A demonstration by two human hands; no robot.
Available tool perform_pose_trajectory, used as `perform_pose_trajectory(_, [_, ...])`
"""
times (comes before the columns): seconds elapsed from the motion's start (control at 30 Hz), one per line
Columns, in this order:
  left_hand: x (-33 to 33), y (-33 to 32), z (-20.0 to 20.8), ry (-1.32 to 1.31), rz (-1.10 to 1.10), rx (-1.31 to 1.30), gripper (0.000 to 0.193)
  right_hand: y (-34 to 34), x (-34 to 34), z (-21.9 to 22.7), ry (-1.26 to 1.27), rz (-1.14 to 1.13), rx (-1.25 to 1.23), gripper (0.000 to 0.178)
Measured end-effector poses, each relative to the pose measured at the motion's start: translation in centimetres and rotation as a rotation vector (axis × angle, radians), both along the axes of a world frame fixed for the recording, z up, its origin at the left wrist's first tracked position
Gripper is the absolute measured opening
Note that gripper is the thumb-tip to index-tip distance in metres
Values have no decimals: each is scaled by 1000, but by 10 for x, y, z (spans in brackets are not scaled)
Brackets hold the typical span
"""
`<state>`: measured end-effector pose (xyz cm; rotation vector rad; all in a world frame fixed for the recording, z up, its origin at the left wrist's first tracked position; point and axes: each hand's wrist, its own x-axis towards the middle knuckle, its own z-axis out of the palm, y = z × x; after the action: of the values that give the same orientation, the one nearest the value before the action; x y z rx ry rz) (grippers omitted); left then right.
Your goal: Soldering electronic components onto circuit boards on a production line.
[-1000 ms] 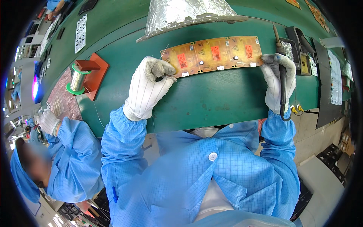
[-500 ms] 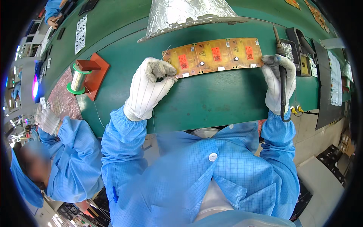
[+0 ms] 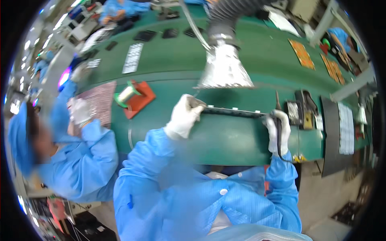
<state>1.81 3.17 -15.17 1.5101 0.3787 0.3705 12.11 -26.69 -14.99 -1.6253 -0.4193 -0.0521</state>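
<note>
Between my gloved hands hangs a long, narrow circuit board, seen nearly edge-on, with small white connectors along its upper edge. My left hand pinches its left end, and a thin wire end shows above the fingers. At the right end, my right hand is closed on the board and also holds a soldering iron, its tip pointing away from me and its cable hanging below. A foil-covered fume hood hangs just beyond the board. The board's broad face is mostly hidden.
Left of my hands, a solder reel sits on a red-brown stand. On the right are an iron holder and a black mat with a white strip. A co-worker's gloved hand is at the left. Orange boards lie farther back.
The board has tipped from showing its orange face to nearly edge-on, still between both hands. The view has shifted, with more of the far bench visible. The co-worker's arms have moved.
</note>
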Motion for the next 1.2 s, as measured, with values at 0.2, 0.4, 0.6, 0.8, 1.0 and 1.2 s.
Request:
perform_pose_trajectory(0.2, [-15, 2, -1, 2, 294, 632, 29, -6, 8, 4, -364, -149, -422, 25])
perform_pose_trajectory(0.4, [-81, 6, 15, 362, 247, 155, 34, -37, 8, 0, -488, -337, -314, 26])
perform_pose_trajectory(0.6, [-142, 25, 42, 82, 681, 153, 23, -84, 7, -18, -436, -593, -169, 22])
perform_pose_trajectory(0.8, [-152, 35, 80, -213, 818, 279, 24, -90, 10, -26, -393, -567, -322, 21])
perform_pose_trajectory(1.0, [-37, 51, 49, -276, 718, 53, 27, -86, 6, -22, -420, -547, -313, 21])
perform_pose_trajectory(1.2, [89, 86, 8, -147, 619, -356, 29, -89, 10, -28, -306, -531, -201, 19])
